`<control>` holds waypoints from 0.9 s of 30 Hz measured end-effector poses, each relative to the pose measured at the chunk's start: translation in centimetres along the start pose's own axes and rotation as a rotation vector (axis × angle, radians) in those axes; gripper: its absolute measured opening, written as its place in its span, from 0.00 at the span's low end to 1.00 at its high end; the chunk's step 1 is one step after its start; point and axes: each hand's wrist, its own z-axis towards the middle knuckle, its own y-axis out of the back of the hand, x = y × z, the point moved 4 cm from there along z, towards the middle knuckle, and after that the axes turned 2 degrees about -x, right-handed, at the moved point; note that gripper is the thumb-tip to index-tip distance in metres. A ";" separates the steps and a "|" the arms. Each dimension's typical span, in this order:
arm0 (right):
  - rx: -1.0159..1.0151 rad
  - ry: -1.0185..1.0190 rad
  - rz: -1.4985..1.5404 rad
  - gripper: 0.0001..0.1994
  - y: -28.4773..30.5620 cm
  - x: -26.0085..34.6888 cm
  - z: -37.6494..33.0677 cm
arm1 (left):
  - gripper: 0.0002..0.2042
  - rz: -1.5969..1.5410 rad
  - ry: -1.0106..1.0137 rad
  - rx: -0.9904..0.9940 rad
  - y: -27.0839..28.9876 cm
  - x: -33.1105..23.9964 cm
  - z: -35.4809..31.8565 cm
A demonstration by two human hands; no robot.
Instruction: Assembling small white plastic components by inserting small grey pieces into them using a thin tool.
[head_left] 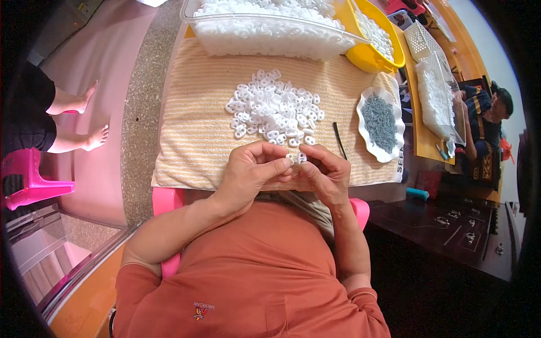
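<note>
Close together above the near edge of a striped towel (197, 124), my two hands each pinch a small white plastic piece. My left hand (252, 172) has one white oval piece (290, 158) between thumb and forefinger. Between the fingertips of my right hand (327, 172) is another white piece (302, 158), held upright with dark marks or holes showing. Just beyond my fingers lies a loose pile of white two-holed oval pieces (273, 107). To the right, a white scalloped dish (362, 112) holds many small grey pins (378, 121).
A clear bin (270, 34) full of white pieces stands at the far side, beside a yellow basin (360, 56) of more. A thin black strip (339, 139) lies near the dish. At right, another person (487, 124) sits by a clear bin (437, 101). Someone's bare feet (93, 132) show at left.
</note>
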 end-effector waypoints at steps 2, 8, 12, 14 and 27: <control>-0.003 -0.004 0.002 0.15 0.0 0.1 0.0 | 0.07 0.000 -0.001 0.002 0.0 0.0 0.0; -0.023 -0.011 -0.003 0.15 0.1 -0.2 0.0 | 0.07 -0.007 -0.022 0.002 0.1 0.2 0.1; -0.030 -0.019 -0.005 0.14 0.1 -0.2 0.0 | 0.07 0.006 -0.009 -0.011 0.1 0.2 0.1; -0.026 -0.009 -0.019 0.14 0.0 0.1 0.1 | 0.07 0.010 -0.014 -0.007 0.1 0.2 0.1; -0.042 -0.029 -0.059 0.15 0.0 0.1 0.0 | 0.07 0.028 -0.012 -0.006 -0.1 0.1 0.1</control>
